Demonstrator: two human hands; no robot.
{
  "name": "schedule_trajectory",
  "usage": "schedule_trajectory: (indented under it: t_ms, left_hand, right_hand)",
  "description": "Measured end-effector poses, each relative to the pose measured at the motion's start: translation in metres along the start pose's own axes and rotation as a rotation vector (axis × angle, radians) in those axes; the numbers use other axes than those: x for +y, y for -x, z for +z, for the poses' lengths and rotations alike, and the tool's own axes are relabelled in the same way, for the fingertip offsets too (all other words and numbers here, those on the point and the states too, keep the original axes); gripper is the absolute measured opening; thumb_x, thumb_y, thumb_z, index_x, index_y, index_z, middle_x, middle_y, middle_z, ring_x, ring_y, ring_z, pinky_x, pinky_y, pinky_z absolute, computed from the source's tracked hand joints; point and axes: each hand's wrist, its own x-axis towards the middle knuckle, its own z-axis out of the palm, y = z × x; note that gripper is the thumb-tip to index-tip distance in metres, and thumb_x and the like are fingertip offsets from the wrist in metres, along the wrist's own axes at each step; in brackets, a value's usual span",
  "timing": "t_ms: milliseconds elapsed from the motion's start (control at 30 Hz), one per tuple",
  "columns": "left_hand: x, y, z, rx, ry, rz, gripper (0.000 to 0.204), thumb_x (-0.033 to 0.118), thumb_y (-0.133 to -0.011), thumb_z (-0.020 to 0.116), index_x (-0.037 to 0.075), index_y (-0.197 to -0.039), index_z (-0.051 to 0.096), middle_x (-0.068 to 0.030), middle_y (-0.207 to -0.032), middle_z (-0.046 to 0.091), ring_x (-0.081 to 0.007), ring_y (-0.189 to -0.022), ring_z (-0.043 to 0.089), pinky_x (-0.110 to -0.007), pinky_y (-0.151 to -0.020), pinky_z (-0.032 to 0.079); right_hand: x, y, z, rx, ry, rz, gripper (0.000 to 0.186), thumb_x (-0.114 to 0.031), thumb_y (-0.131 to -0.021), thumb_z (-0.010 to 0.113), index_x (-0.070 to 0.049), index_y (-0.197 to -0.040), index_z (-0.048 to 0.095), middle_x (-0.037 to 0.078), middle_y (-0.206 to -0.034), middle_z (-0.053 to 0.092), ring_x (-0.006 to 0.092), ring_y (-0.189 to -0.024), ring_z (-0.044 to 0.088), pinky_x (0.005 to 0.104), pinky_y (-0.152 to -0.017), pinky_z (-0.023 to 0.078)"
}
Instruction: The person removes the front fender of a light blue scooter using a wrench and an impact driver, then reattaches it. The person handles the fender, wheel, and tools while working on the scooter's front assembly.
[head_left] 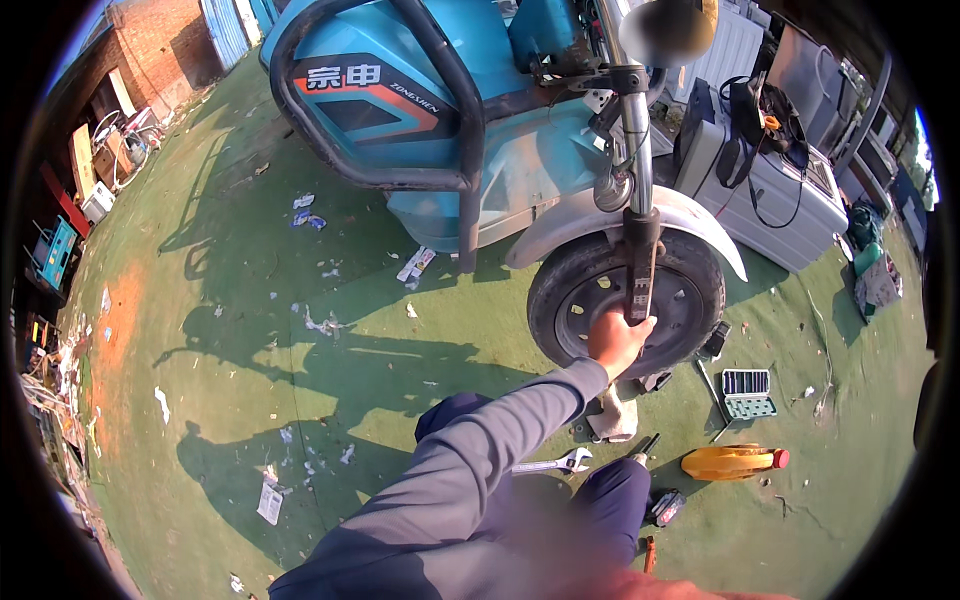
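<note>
1. Now, the risk: that front wheel could well roll or swing with the steering, since only one hand is seen on it, and the push would come through the fork.
2. Careful, too, with pinching: if the wheel turned, fingers tucked between fork and rim might get caught.
3. And down low, a shifting knee could knock the wrench, which lies right between the legs; the socket case, open on the green ground, seems safer, out to the right.
4. So, the grip: the left hand looks clasped round the fork's lower end, thumb across the front; the other fingertips are hidden.
5. The fork itself rises from that grasp, in front of the wheel and under the mudguard, its foot touching the thumb.
6. No right hand can be made out.
</note>
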Motion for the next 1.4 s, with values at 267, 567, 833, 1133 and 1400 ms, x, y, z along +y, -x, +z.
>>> schedule_trajectory:
  t_ms: [267,567,833,1133,1400]
  left_hand:
    - [-0.009,-0.007,-0.004,-0.026,-0.04,0.053,0.032,0.032,-0.082,0.083,0.003,-0.091,0.073,-0.012,-0.078,0.075,-0.0257,-0.073,0.073,-0.039,-0.068,0.055]
    - [-0.023,-0.006,-0.023,-0.083,0.022,0.065,0.032,0.028,-0.081,0.083,0.001,-0.093,0.072,-0.0114,-0.083,0.075,-0.0222,-0.074,0.072,-0.037,-0.071,0.055]
    - [-0.046,-0.024,-0.055,-0.229,-0.082,0.05,0.042,0.028,-0.081,0.083,-0.004,-0.105,0.073,-0.0126,-0.097,0.077,-0.0184,-0.087,0.072,-0.035,-0.081,0.055]
    - [-0.049,0.048,-0.051,-0.414,-0.305,-0.341,0.061,0.043,-0.088,0.078,-0.011,-0.114,0.068,-0.016,-0.1,0.075,-0.0215,-0.089,0.069,-0.038,-0.082,0.053]
    - [-0.019,0.076,-0.017,-0.618,-0.196,0.077,0.069,0.043,-0.091,0.08,0.001,-0.141,0.057,-0.0143,-0.143,0.062,-0.0258,-0.131,0.055,-0.04,-0.11,0.042]
  right_hand:
    - [-0.086,-0.01,0.018,0.771,-0.556,-0.042,0.061,-0.022,-0.088,0.076,0.006,-0.138,0.057,0.024,-0.106,0.073,0.0337,-0.101,0.071,0.0434,-0.094,0.053]
    - [-0.31,-0.041,-0.309,0.939,-1.093,-0.78,0.06,-0.038,-0.106,0.059,0.008,-0.143,0.052,0.019,-0.131,0.065,0.0216,-0.121,0.061,0.0331,-0.102,0.047]
    - [-0.371,-0.022,-0.287,0.726,-1.23,-1.112,0.078,-0.047,-0.099,0.067,0.002,-0.154,0.041,0.021,-0.151,0.048,0.0277,-0.133,0.053,0.04,-0.112,0.04]
    - [-0.381,0.043,-0.219,0.976,-1.042,-0.872,0.089,-0.026,-0.063,0.095,-0.004,-0.137,0.051,0.019,-0.126,0.062,0.0359,-0.12,0.061,0.0438,-0.103,0.047]
    - [-0.396,0.052,-0.182,0.904,-1.201,-0.934,0.09,-0.029,-0.065,0.095,-0.006,-0.137,0.047,0.016,-0.126,0.064,0.0311,-0.115,0.065,0.0416,-0.098,0.05]
